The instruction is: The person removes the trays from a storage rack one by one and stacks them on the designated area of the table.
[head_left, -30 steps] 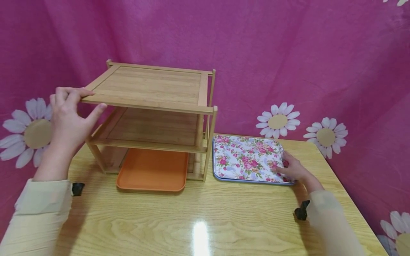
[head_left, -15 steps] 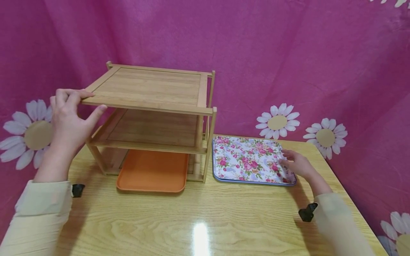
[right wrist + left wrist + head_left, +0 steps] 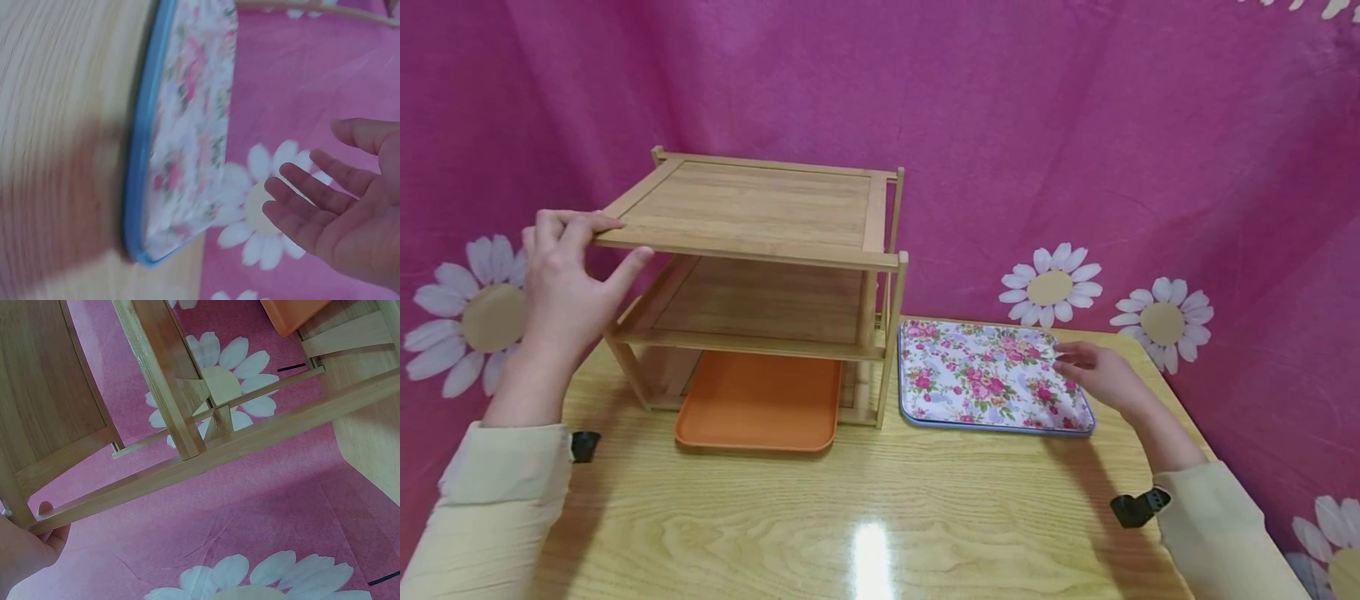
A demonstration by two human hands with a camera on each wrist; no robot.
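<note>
Orange tray (image 3: 757, 400) already lies under the wooden rack (image 3: 752, 250), whose near-left corner the left hand (image 3: 561, 283) grips, while the floral tray (image 3: 985, 379) remains on the table (image 3: 880, 517), right hand (image 3: 1101, 375) hovering with relaxed, empty fingers.

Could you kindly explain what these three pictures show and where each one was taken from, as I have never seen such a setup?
A person works with bare hands, no machine. One camera sits on the head; one on each wrist looks at that hand. On the wooden table stand a bamboo shelf rack, an orange tray under it, and a flowered tray beside it. The left hand grips the rack's top shelf edge. The right hand, fingers relaxed, hovers at the flowered tray's right edge, holding nothing.
</note>
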